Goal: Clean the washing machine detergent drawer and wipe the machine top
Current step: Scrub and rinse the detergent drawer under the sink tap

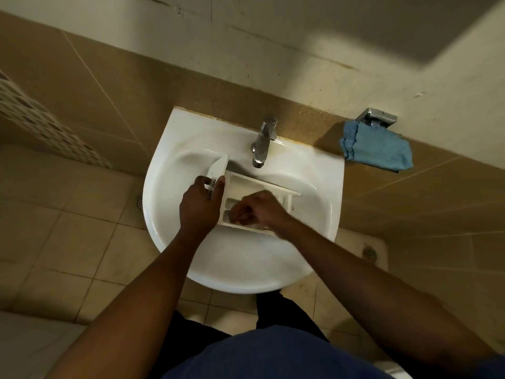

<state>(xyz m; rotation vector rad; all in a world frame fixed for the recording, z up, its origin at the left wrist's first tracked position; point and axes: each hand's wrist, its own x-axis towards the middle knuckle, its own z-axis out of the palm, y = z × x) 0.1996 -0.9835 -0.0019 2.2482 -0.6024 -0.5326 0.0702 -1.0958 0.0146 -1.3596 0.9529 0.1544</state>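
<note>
Gripping detergent drawer (262, 187) front with left hand (200, 203), right hand (254, 212) curled, fingertips scrubbing compartments beneath; I should work corners, rinse under tap (262, 143).

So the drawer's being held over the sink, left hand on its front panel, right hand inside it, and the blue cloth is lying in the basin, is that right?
Not quite. The head view shows the blue cloth hanging from a metal holder on the wall, right of the sink, not in the basin. The rest holds: left hand on the drawer front, right hand inside.
</note>
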